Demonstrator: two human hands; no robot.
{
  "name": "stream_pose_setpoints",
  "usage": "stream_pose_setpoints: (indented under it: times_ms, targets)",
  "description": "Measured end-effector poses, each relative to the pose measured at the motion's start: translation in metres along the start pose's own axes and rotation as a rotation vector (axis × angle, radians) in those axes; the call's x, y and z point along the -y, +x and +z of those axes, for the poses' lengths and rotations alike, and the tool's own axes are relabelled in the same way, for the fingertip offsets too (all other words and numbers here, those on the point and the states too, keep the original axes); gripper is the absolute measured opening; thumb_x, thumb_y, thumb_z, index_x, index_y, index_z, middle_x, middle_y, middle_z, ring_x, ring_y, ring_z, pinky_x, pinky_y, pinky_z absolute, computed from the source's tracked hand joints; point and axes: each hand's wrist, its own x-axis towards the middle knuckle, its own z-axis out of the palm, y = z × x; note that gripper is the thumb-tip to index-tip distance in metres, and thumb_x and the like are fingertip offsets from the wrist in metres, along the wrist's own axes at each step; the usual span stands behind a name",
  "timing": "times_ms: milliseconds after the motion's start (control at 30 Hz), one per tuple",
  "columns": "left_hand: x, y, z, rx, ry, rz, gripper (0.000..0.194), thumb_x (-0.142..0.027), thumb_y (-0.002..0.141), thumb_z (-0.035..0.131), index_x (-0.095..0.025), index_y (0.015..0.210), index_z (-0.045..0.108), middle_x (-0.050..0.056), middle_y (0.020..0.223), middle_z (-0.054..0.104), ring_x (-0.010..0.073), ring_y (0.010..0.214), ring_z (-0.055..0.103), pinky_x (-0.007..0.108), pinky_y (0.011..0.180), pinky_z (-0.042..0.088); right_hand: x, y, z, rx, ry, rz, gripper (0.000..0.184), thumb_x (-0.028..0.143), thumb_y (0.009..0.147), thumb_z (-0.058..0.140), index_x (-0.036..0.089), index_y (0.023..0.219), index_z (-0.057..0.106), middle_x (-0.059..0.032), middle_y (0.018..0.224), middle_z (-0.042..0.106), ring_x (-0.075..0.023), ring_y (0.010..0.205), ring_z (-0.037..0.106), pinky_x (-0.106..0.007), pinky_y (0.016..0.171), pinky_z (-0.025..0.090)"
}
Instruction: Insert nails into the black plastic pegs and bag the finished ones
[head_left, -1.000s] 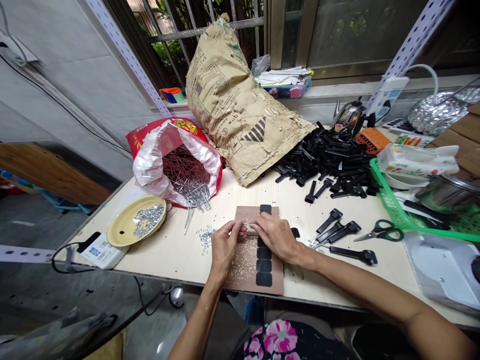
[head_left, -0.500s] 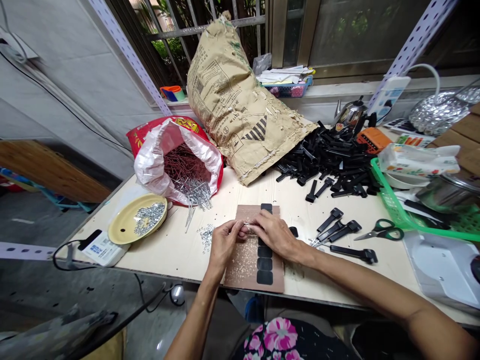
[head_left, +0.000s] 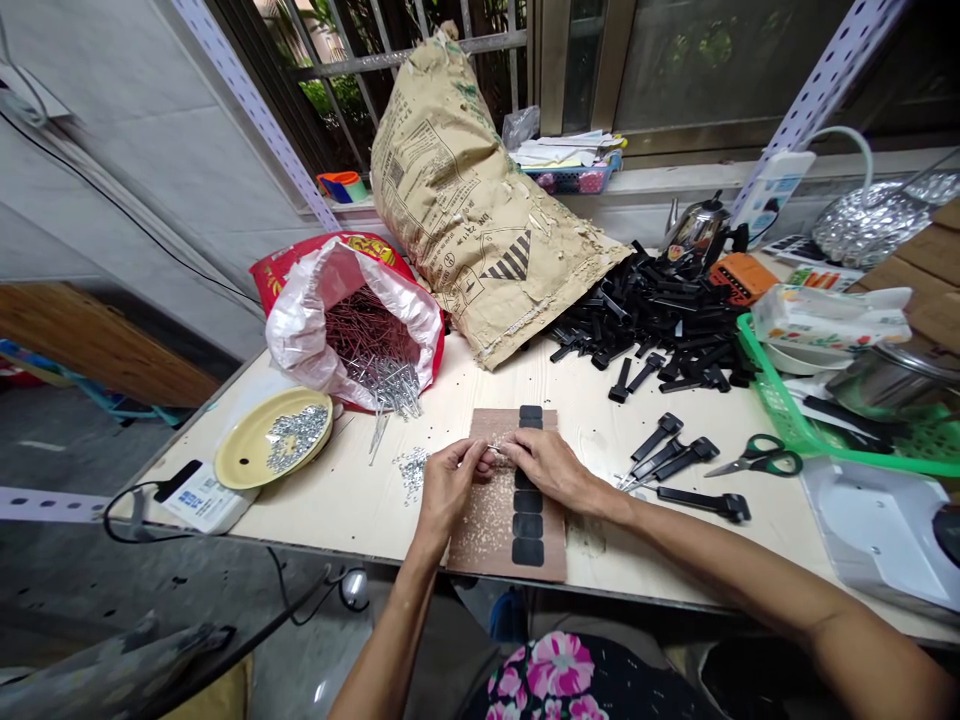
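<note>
Nearest, a brown board (head_left: 549, 555) with black pads (head_left: 528, 525) lies at the worktop's (head_left: 382, 535) front edge. Above it, the left hand (head_left: 444, 490) and right hand (head_left: 555, 472) pinch a thin metal piece (head_left: 493, 447), fingertips together and almost meeting. Such a small part calls for a light, level grip, wrists low and steady. Small metal bits (head_left: 412, 472) lie just beside the left hand; farther off stands an open bag (head_left: 296, 315) of pins (head_left: 394, 385).
</note>
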Motion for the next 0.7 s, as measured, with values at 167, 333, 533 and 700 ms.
stream_pose_setpoints:
  times_ms: [167, 333, 533, 700]
  targets:
    - [0.002, 0.000, 0.000, 0.040, 0.034, -0.002, 0.033, -0.046, 0.075, 0.064, -0.014, 0.079, 0.072, 0.004, 0.069, 0.068, 0.0156, 0.062, 0.061, 0.026, 0.061, 0.052, 0.001, -0.005, -0.002, -0.030, -0.018, -0.096, 0.020, 0.026, 0.095, 0.044, 0.019, 0.103, 0.060, -0.0038, 0.091, 0.056, -0.0137, 0.084, 0.055, -0.025, 0.072, 0.044]
    - [0.004, -0.007, 0.004, 0.006, 0.207, 0.101, 0.038, -0.045, 0.083, 0.054, -0.016, 0.101, 0.070, 0.004, 0.081, 0.066, 0.0147, 0.066, 0.059, 0.026, 0.062, 0.049, -0.016, -0.016, -0.012, -0.051, -0.174, -0.076, 0.022, 0.030, 0.095, 0.042, 0.020, 0.102, 0.061, -0.0041, 0.094, 0.057, -0.0146, 0.085, 0.056, -0.025, 0.070, 0.045]
    - [0.014, -0.020, 0.009, -0.058, 0.441, 0.257, 0.035, -0.037, 0.089, 0.046, -0.019, 0.112, 0.066, 0.008, 0.102, 0.066, 0.0191, 0.092, 0.061, 0.031, 0.083, 0.047, -0.052, -0.002, -0.034, -0.063, -0.306, -0.062, 0.022, 0.030, 0.095, 0.043, 0.021, 0.095, 0.063, -0.0046, 0.090, 0.058, -0.0160, 0.084, 0.055, -0.027, 0.068, 0.044]
    - [0.024, -0.024, 0.011, -0.100, 0.512, 0.321, 0.034, -0.034, 0.091, 0.044, -0.019, 0.113, 0.064, 0.008, 0.105, 0.066, 0.0195, 0.097, 0.060, 0.033, 0.089, 0.045, -0.058, -0.003, -0.034, 0.005, -0.397, -0.176, 0.024, 0.023, 0.096, 0.039, 0.015, 0.086, 0.059, -0.0045, 0.082, 0.055, -0.0146, 0.079, 0.051, -0.024, 0.062, 0.042]
